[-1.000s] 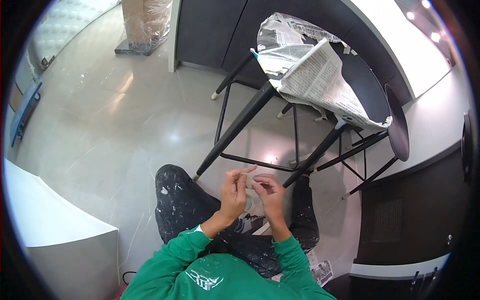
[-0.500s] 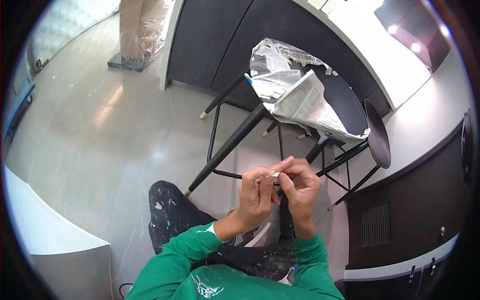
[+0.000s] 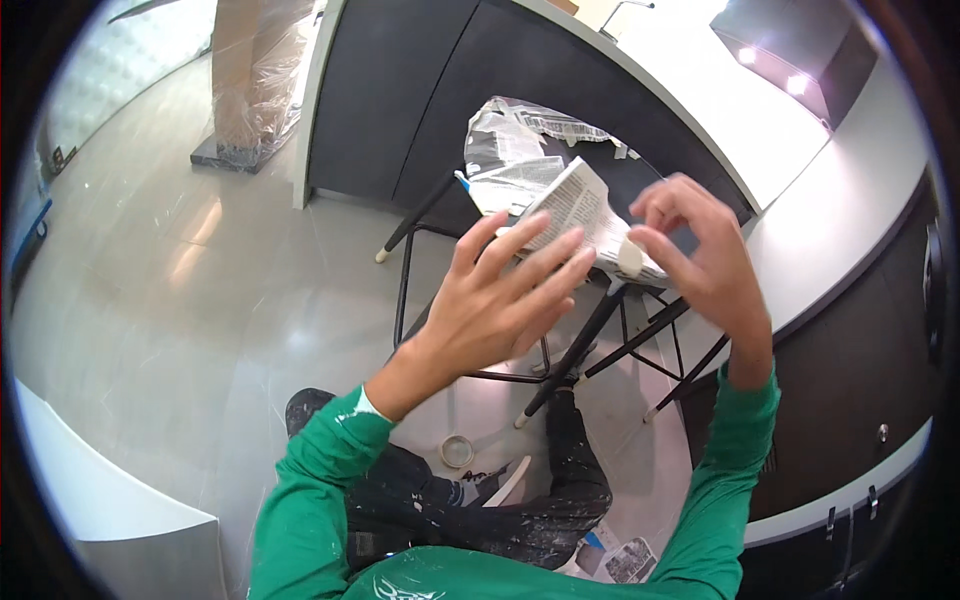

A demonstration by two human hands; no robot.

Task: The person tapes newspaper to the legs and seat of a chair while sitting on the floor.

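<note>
In front of me stands a tall black stool, its seat partly wrapped in newspaper. My right hand pinches a short strip of cream masking tape between thumb and fingers, against the newspaper's right edge as seen from here. Spread-fingered and palm down, my left hand hovers over or touches the near side of the newspaper; I cannot tell which. Nothing is in it. A roll of tape lies on the floor by my shoe.
A dark cabinet island with a white top is behind the stool. Plastic-wrapped cardboard stands at the far left, and a white panel at the near left. Scraps of newspaper lie beside my leg.
Both hands have come apart and moved forward to the stool. My left hand has opened, while the right has carried the tape strip to the newspaper. The tape roll now shows on the floor.
</note>
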